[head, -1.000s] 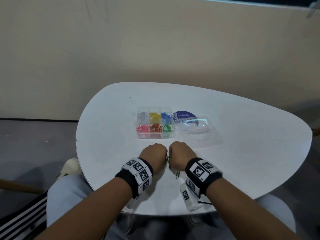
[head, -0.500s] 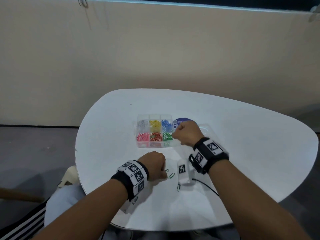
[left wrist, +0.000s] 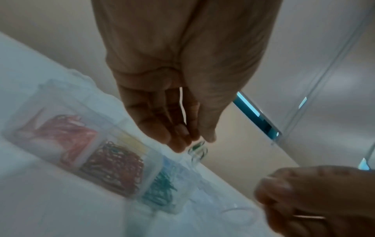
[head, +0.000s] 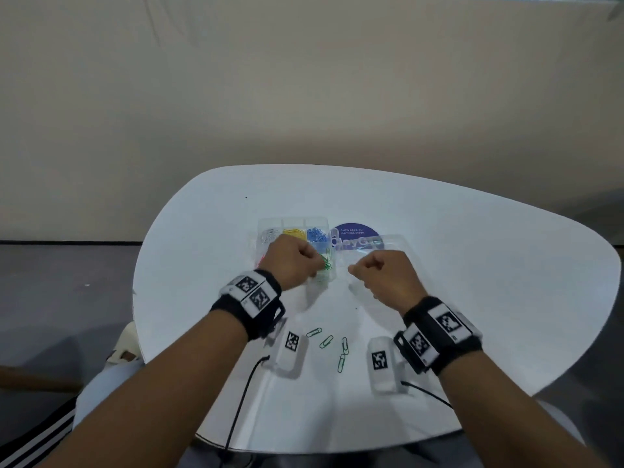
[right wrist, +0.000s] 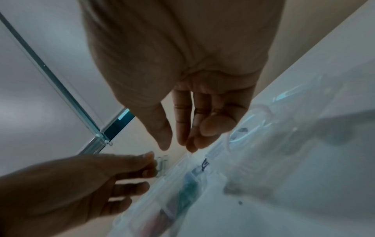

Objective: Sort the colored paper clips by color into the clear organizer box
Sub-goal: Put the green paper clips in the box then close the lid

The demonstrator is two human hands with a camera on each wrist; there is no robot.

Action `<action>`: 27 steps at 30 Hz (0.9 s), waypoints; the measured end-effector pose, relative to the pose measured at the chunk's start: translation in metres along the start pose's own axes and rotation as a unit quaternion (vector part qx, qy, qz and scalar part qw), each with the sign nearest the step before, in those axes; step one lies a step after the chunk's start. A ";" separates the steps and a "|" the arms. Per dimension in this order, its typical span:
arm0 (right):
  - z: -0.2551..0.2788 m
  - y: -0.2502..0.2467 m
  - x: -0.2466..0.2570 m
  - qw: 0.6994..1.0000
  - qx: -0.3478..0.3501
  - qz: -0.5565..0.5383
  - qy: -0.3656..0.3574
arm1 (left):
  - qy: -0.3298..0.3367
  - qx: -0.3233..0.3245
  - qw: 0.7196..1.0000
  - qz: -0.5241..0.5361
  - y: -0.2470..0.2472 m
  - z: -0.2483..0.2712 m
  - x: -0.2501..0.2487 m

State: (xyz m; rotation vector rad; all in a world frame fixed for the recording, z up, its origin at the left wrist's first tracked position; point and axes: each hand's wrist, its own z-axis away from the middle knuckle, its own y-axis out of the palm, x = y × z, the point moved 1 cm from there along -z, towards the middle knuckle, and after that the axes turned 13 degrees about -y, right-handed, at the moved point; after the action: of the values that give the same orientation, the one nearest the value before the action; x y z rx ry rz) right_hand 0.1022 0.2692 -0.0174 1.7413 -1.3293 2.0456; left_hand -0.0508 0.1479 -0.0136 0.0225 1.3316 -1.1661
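The clear organizer box (head: 270,228) stands mid-table with white, yellow and blue clips in its far row and pink, red and green in its near row. My left hand (head: 320,265) hovers over the green compartment (left wrist: 162,189) and pinches a green paper clip (left wrist: 198,149) between thumb and fingertips. To the right of the box, my right hand (head: 353,270) hangs over the clear lid (head: 391,244); in the right wrist view its fingers (right wrist: 182,136) are loosely curled with nothing between them. Several green clips (head: 326,341) lie loose on the table near me.
A round blue sticker (head: 354,231) lies under the lid's far edge. Two white tagged modules (head: 290,349) (head: 381,363) with black cables rest on the white table (head: 472,282) beside the loose clips. A beige wall stands behind the table.
My left hand rose from the near table to the box, carrying a green clip. My right hand drew back from the green compartment to the right, over the lid.
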 end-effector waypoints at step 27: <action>0.040 0.022 -0.004 0.967 0.203 0.123 -0.092 | -0.112 -0.026 0.962 -0.246 -0.021 -0.068 0.003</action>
State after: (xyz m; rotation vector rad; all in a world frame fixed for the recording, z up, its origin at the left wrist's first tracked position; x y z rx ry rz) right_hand 0.1186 0.2303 -0.0344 2.0665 -1.3004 2.4921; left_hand -0.1146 0.1777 -0.0257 -0.4912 1.1959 -1.4962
